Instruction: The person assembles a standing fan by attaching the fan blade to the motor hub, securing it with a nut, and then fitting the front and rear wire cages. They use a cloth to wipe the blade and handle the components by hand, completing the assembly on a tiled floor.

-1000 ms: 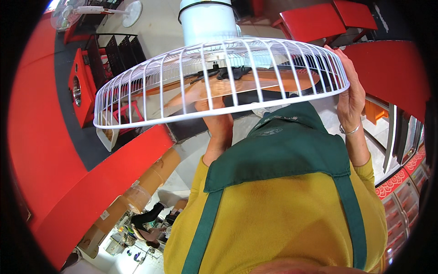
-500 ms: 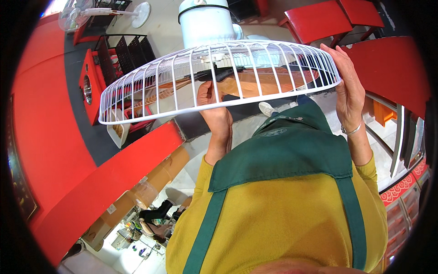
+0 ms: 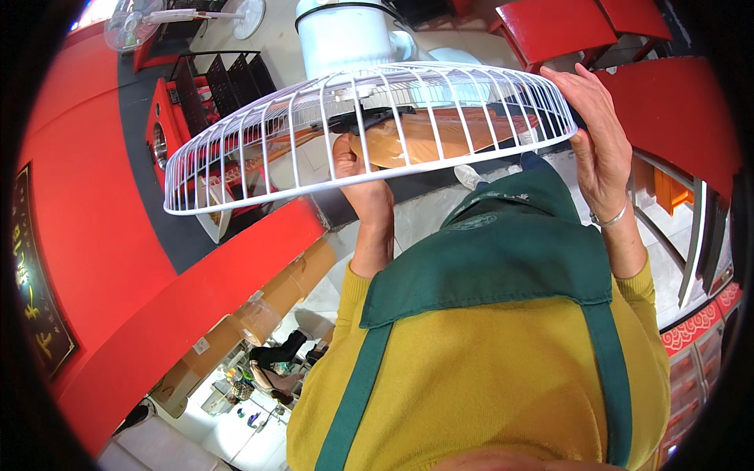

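A white wire fan guard (image 3: 271, 161) spans the view in front of me, fixed to a pale blue-white fan motor housing (image 3: 345, 39). Inside the cage are a translucent orange fan blade (image 3: 420, 141) and a black hub (image 3: 365, 119). My left hand (image 3: 363, 177) reaches up behind the wires, its bent fingers closed at the blade's inner end beside the hub; wires partly cover the fingertips. On the right, my right hand (image 3: 601, 141) grips the guard's edge, fingers over the outside and thumb at the rim.
Red tables (image 3: 554, 31) stand at the far right, near a red counter (image 3: 667, 118). A curved red ledge (image 3: 212, 290) runs along my left. Another white fan (image 3: 129, 30) lies far left. Black racks (image 3: 224, 90) stand beyond the guard.
The guard and motor housing sit slightly further left in the view. The orange blade shows at a slightly different angle. Both hands keep their holds.
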A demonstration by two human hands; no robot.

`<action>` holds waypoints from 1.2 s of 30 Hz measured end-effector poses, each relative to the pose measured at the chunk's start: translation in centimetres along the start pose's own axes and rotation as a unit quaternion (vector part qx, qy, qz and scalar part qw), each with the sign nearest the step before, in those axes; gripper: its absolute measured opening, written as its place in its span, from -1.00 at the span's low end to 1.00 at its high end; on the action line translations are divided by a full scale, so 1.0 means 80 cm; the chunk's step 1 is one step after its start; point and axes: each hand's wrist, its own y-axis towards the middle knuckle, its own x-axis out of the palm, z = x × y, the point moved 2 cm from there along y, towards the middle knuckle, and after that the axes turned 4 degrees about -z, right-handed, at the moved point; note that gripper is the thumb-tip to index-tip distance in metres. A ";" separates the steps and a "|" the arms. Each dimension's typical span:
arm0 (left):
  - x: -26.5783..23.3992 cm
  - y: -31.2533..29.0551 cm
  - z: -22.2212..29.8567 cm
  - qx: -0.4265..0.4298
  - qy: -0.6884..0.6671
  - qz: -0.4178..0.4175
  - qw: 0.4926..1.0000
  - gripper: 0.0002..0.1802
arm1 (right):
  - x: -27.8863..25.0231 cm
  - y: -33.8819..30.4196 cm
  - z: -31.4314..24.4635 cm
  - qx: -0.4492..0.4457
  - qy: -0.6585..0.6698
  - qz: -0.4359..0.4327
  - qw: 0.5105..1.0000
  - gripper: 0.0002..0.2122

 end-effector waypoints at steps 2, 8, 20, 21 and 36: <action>0.005 -0.002 0.007 0.005 0.041 -0.006 0.999 -0.86 | 0.000 0.000 0.001 -0.006 0.001 0.005 1.000 -0.66; 0.001 -0.002 0.006 0.037 0.151 0.006 0.988 -0.68 | 0.001 0.001 0.006 -0.018 0.007 0.010 1.000 -0.65; 0.020 -0.006 0.013 0.067 0.130 0.055 0.988 -0.92 | 0.000 0.002 0.015 -0.017 0.002 -0.001 1.000 -0.62; 0.020 -0.007 0.011 0.055 0.114 0.065 0.990 -0.92 | 0.000 0.002 0.017 -0.018 0.007 0.000 1.000 -0.62; -0.006 -0.016 -0.010 0.054 0.133 0.024 0.989 -0.75 | -0.006 0.007 0.021 -0.033 0.024 -0.013 0.999 -0.59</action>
